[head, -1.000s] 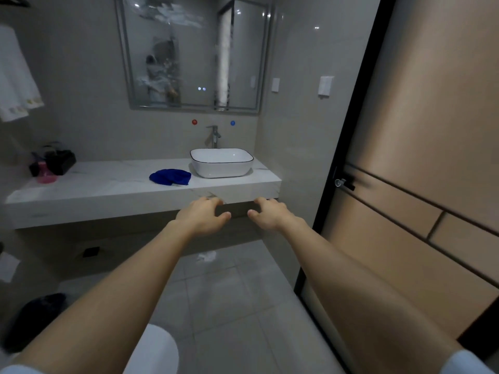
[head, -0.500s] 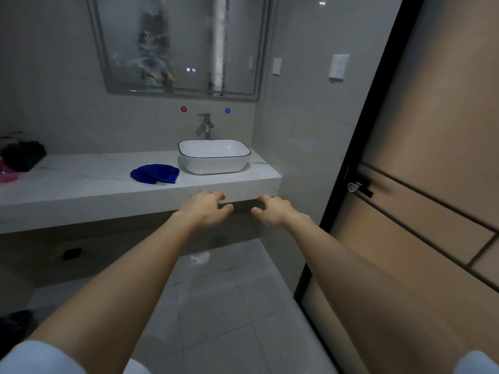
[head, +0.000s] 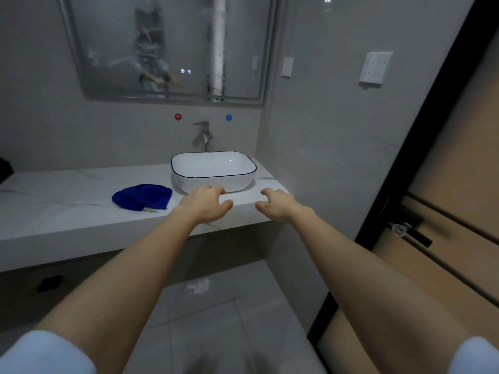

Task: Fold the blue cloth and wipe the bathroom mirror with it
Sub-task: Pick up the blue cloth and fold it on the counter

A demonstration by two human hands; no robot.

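Both my hands hover apart over the counter's front edge, fingers loosely curled, holding nothing: my left hand just before the white basin, whose bowl shows only bare white, my right hand near the counter's end by the wall. The blue cloth lies crumpled on open countertop just left of my left hand, untouched; the mirror hangs above and beyond both.

No words, brands or numbers can be read. The only signs are a red dot and a blue dot on the wall above the tap, plus two lit symbols on the mirror — too small to make out.
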